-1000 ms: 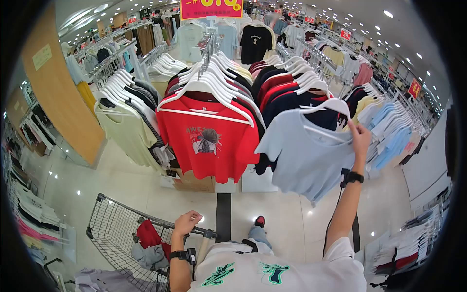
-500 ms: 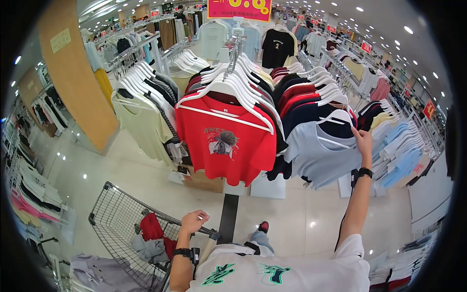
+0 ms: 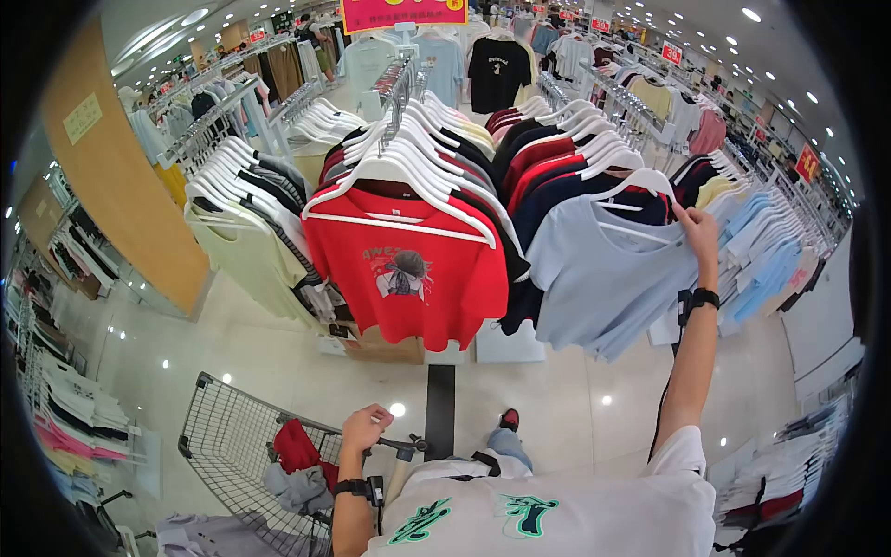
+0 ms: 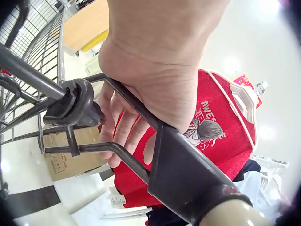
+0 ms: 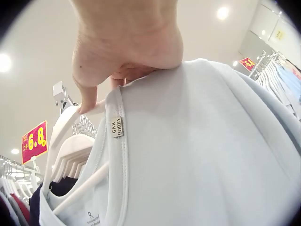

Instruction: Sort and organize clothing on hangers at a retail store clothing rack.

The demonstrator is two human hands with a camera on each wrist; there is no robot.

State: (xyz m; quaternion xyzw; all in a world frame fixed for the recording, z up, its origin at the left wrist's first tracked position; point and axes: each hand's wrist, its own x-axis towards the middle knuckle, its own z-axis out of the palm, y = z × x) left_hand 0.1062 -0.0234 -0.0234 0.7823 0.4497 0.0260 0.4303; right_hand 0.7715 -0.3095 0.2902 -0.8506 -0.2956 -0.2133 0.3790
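Observation:
A light blue short-sleeved T-shirt (image 3: 608, 278) hangs on a white hanger (image 3: 647, 182) at the front of the right-hand row. My right hand (image 3: 703, 234) pinches the hanger at the shirt's shoulder; in the right wrist view its thumb lies on the hanger beside the neckline, the other fingers mostly hidden behind. A small label (image 5: 116, 127) sits on the neckband. My left hand (image 3: 367, 427) rests by the handle of a wire shopping cart (image 3: 209, 422). In the left wrist view the left hand (image 4: 160, 92) has loose, extended fingers behind the dark handle bracket (image 4: 174, 165).
A red printed T-shirt (image 3: 473, 288) fronts the middle row of hangers. Red and grey clothes (image 3: 297, 447) lie in the cart. A wooden pillar (image 3: 116, 167) stands at left, a cardboard box (image 3: 385, 348) under the rack. More clothes hang along the right (image 3: 766, 241).
The light blue T-shirt, held by my right hand, has moved back from me towards the rack and hangs straighter. My left hand stays by the cart handle.

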